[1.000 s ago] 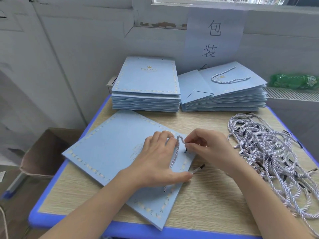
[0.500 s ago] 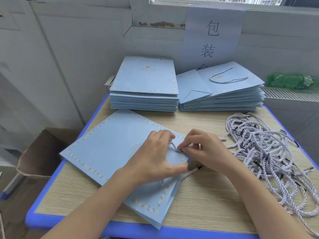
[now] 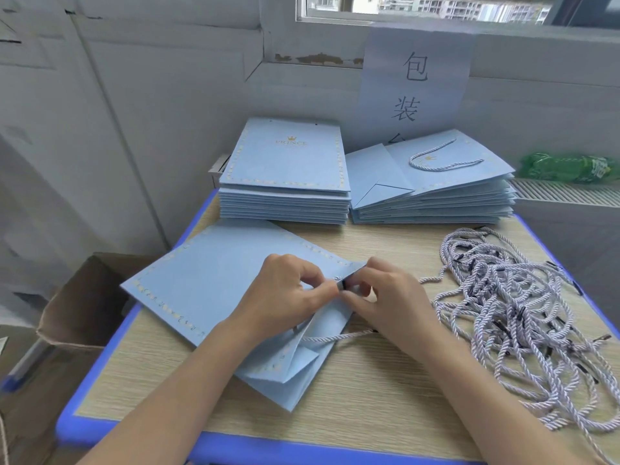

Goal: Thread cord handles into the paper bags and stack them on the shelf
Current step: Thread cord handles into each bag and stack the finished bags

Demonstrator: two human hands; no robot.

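Left hand (image 3: 288,297) pinches the top edge of the paper bag (image 3: 214,290) with thumb and curled fingers, and I think it does this to hold the little hole steady; right hand (image 3: 379,297) sits just across from it, fingers bent in, pinching the dark tip of the cord (image 3: 335,337) right at that edge; the two hands nearly touch. I judge this as the step of poking the cord end through the hole; I cannot see the hole itself, since fingers hide it. The bag lies flat on the table (image 3: 385,391) under my left hand, with its mouth turned toward my right hand so the cord can go in from that side; the rest of the cord trails out below my right hand. Loose cords (image 3: 516,317) wait in a pile just past my right hand, easy to grab; beyond both hands stand a pile of plain bags (image 3: 285,169) and a pile of finished bags (image 3: 432,182).
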